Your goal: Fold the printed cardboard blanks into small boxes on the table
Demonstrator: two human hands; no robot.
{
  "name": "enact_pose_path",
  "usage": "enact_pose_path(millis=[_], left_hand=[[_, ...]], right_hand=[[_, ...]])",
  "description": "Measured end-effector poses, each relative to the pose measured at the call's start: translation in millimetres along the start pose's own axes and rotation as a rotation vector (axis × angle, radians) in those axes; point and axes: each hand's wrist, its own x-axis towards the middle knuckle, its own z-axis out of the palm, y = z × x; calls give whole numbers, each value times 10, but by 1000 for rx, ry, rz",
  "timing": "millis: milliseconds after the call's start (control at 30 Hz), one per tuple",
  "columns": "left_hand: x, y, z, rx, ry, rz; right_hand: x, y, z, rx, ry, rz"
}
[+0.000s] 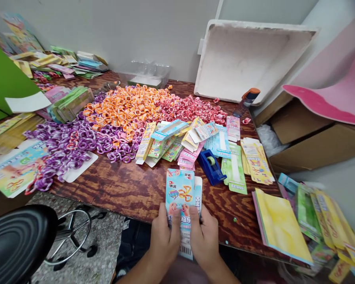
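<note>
A light-blue printed cardboard box (180, 185) stands out in front of me at the table's near edge, its barcode end toward my lap. My left hand (165, 232) grips its left side, thumb lying on the printed face. On the other side my right hand (204, 232) holds it the same way, thumb on the front. The fingers behind the box are hidden. Just beyond it lie a blue tape dispenser (211, 167) and a loose heap of flat boxes in blue, yellow, green and pink (168, 132).
Piles of purple (85, 134), orange (130, 104) and red rings (192, 108) cover the table's middle. A white foam box (251, 59) leans at the back beside a bottle (246, 101). Yellow sheets (284, 225) overhang the right edge. A black stool (17, 240) stands at left.
</note>
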Motion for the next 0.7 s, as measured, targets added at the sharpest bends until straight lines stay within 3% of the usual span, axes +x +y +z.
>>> enact_pose_path(millis=[200,433,600,700], left_hand=[[69,-53,-35,18,173,25],[84,-47,66,-263,239,-2],[107,-6,71,-299,297,-23],[158,19,69,-311,322,-24]], right_hand=[[-113,41,17,-51,-144,-94],[-72,32,-42,-157,-154,-194],[-76,-51,-131,-229,-196,-299],[-124,-3,-151,-334,-154,-406]])
